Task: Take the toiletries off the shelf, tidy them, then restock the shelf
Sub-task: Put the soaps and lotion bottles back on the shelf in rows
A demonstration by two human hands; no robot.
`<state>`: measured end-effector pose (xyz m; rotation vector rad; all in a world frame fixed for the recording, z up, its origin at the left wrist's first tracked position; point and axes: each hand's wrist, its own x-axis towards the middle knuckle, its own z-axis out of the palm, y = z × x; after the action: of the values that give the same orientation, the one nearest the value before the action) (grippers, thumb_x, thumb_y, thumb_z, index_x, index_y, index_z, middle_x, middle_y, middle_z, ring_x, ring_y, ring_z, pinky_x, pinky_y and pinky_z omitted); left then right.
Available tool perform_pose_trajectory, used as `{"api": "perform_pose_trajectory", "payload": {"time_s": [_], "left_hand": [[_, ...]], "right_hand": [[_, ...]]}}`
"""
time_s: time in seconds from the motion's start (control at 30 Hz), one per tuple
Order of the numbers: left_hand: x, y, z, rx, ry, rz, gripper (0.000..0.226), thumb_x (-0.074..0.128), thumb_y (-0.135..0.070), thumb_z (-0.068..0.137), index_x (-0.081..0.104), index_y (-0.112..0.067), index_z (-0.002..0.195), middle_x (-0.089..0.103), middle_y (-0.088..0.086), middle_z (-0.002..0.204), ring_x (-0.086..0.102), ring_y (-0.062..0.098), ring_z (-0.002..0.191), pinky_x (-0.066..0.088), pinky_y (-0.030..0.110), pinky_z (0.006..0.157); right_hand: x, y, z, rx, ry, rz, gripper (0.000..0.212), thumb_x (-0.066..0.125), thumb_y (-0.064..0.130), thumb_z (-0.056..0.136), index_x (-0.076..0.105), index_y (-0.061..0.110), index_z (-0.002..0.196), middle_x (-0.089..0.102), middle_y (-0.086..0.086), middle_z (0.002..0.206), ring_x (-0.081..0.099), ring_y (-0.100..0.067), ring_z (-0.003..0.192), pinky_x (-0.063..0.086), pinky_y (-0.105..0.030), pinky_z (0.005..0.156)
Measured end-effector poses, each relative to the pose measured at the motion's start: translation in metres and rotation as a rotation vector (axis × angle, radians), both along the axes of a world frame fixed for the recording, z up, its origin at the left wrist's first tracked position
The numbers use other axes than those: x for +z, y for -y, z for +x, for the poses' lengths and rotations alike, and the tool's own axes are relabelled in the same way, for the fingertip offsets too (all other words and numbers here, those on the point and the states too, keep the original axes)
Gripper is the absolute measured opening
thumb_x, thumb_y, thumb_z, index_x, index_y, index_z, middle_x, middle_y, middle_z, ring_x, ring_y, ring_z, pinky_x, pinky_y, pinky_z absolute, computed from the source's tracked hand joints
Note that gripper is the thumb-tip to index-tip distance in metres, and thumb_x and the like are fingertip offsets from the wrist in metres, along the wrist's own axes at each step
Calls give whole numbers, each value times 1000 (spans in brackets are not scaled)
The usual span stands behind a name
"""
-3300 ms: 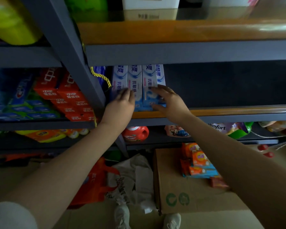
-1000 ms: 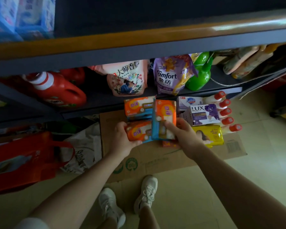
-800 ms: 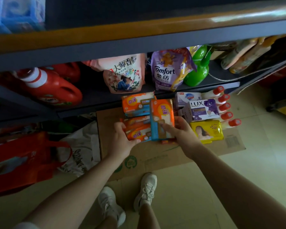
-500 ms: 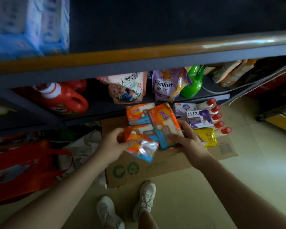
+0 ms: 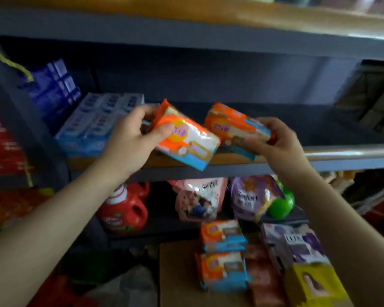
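Shelf edge (image 5: 333,151) behind both hands, left (image 5: 129,147) and right (image 5: 277,145) each gripping an orange packet, toothpaste boxes (image 5: 93,127) alongside.

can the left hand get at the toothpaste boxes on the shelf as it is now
Probably not yet: the left hand sits right beside the toothpaste boxes with nothing between, but it grips an orange pack.

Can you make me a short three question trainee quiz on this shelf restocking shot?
1. True or false: each hand grips an orange and blue plastic soap pack.
2. What lies left of the left hand on the middle shelf? A: pale blue toothpaste cartons B: green bottles
3. Fill in: the red detergent jug stands on the ____ shelf.

Key:
1. True: left pack, right hand with right pack.
2. A: cartons.
3. Lower: jug.
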<state>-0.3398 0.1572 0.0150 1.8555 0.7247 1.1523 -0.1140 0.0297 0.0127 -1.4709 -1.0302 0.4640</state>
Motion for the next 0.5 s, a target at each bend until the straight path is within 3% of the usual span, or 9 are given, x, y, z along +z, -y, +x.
{"api": "perform_pose_trajectory", "payload": {"time_s": [0.1,0.17,0.23,0.33,0.43,0.5], "left_hand": [[6,-28,-2,64,22,230,29,64,-49,68,50,-44,93,61,-17,94,59,-2,85,49,19,78],[0,-47,-10,77,13,341,33,71,-52,67,51,-52,94,61,-20,95,60,-3,86,50,20,76],[-2,-64,-17,76,33,413,35,72,-57,64,51,-60,92,62,-20,94,62,-3,86,50,22,74],[-13,-85,-20,132,24,468,35,70,-49,68,51,-46,98,63,-7,102,63,13,95,54,35,78],[-19,-96,-14,273,-11,560,42,72,-31,77,51,-24,112,59,-1,112,58,13,100,46,21,78],[-23,-99,-11,346,-25,608,45,72,-31,77,53,-18,116,55,-5,110,53,9,98,39,13,75]], "right_hand": [[4,-51,5,-51,213,-5,48,82,15,67,58,6,108,68,-4,93,64,-5,76,55,-21,70],[-6,-85,8,-83,351,-40,51,84,20,65,60,5,108,68,-11,101,64,-17,86,54,-32,78],[-10,-117,13,-126,513,-66,56,86,25,62,61,9,110,67,-10,104,63,-23,94,50,-32,80],[-17,-153,13,-149,468,-108,62,85,26,62,59,7,116,65,-11,109,61,-26,99,50,-33,85],[-18,-180,13,-184,536,-205,55,80,27,70,61,6,117,65,-14,111,61,-26,100,44,-26,75],[-16,-195,14,-184,581,-242,59,80,28,70,58,6,121,63,-13,116,59,-26,105,44,-26,79]]}}
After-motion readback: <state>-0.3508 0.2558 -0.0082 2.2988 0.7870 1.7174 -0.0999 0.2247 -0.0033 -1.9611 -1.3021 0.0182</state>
